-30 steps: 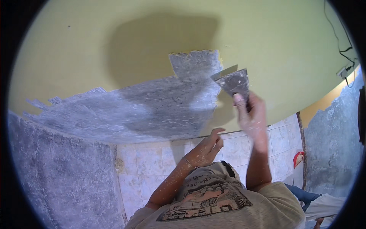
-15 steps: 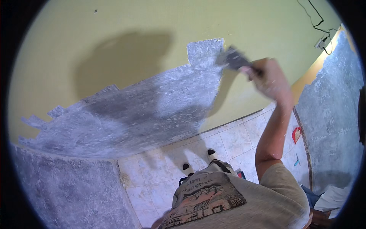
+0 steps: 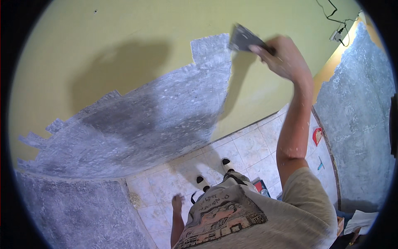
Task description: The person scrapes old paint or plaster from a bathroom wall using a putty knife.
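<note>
My right hand (image 3: 285, 59) is raised against the yellow-green wall (image 3: 273, 20), closed round the handle of a wide-bladed scraper (image 3: 245, 39). The dark blade tilts up to the left, at the right edge of a small square of bare grey plaster (image 3: 210, 47). Below that square spreads a larger scraped grey patch (image 3: 166, 112), with a jagged upper edge. My left hand (image 3: 177, 202) hangs low beside my body, over the floor. It looks loosely open, with nothing visible in it.
Electrical cables and a socket (image 3: 336, 35) are at the upper right. A grey side wall (image 3: 352, 108) stands to the right. On the tiled floor (image 3: 255, 143) lie a red packet (image 3: 317, 136), a small blue tool (image 3: 321, 163) and a red-and-dark tray (image 3: 261, 186) beside my feet.
My right hand and the scraper have moved up and slightly left along the wall. My left hand has come into view at the lower left. The view has shifted a little.
</note>
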{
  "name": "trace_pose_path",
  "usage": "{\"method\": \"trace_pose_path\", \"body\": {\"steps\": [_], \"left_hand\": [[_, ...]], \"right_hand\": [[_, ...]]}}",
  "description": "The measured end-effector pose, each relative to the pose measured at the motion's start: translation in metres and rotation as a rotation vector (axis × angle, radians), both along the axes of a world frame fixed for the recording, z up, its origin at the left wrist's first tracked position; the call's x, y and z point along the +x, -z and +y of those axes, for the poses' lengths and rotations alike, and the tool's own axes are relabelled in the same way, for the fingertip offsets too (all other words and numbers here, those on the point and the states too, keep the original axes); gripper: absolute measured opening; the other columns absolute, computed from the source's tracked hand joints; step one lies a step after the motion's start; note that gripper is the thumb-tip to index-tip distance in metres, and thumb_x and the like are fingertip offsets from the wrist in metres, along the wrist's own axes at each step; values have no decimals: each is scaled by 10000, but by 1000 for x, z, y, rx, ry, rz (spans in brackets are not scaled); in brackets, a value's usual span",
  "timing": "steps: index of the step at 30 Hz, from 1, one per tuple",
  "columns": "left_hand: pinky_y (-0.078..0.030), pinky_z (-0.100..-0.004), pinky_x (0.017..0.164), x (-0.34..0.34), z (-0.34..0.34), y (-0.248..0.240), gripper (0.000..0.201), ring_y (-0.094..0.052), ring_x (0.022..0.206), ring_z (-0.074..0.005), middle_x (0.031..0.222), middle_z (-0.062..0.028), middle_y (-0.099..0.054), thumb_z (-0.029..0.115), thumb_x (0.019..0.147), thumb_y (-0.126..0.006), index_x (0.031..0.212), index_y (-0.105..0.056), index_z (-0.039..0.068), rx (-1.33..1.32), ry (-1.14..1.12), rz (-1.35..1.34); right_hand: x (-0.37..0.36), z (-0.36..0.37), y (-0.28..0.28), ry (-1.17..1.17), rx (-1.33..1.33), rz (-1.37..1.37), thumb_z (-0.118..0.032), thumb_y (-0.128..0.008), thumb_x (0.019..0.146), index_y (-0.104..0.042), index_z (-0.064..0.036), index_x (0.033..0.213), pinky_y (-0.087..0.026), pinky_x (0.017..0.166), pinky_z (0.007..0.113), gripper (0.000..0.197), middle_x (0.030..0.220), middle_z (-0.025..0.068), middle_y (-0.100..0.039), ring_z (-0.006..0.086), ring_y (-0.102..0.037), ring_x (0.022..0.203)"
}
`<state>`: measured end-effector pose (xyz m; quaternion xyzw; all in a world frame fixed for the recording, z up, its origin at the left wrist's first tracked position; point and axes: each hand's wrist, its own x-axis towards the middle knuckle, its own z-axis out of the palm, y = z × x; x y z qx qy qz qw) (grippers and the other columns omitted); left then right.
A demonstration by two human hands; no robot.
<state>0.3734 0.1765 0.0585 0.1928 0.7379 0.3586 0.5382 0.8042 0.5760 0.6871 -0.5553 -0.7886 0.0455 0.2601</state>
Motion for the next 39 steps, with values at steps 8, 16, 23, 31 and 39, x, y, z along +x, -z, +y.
{"method": "trace_pose_path", "body": {"steps": [8, 16, 23, 31, 39], "left_hand": [[-570, -354, 713, 9, 96, -39, 401, -736, 831, -213, 1006, -136, -756, 387, 1055, -513, 1093, -688, 28, 124, 312, 217], [-525, -379, 801, 176, 296, -395, 408, -685, 869, -208, 990, -151, -716, 357, 1087, -473, 1172, -605, -20, 790, 530, 192], [-476, -404, 539, 226, 335, -475, 532, -598, 552, -221, 634, -110, -619, 318, 1119, -296, 888, -609, -45, 1039, 492, 345], [-388, -375, 489, 243, 341, -454, 618, -539, 470, -208, 511, -92, -521, 375, 1108, -343, 645, -491, -7, 1203, 321, 412], [-367, -357, 474, 252, 342, -455, 632, -503, 472, -152, 501, -45, -492, 367, 1115, -351, 615, -464, -4, 1225, 297, 370]], "right_hand": [[-147, -9, 72, -624, 127, -60, -309, -671, 976, -702, 6, 979, -559, 636, 367, 316, 712, 152, -684, 260, -699, 682], [-115, -8, 103, -248, -386, 1282, -391, -541, 1074, -612, 22, 852, -394, 366, 282, 474, 514, 73, -583, 118, -523, 373], [-123, -2, 96, -170, -253, 1361, -342, -540, 1082, -653, 17, 767, -307, 369, 254, 491, 472, 10, -515, 56, -405, 365], [-123, -7, 92, -148, -318, 1386, -366, -569, 1067, -592, -14, 713, -263, 324, 260, 500, 448, 7, -451, 70, -367, 325], [-113, -5, 91, -110, -382, 1406, -355, -568, 1070, -585, -10, 707, -232, 318, 253, 501, 443, 1, -439, 66, -346, 316]]}}
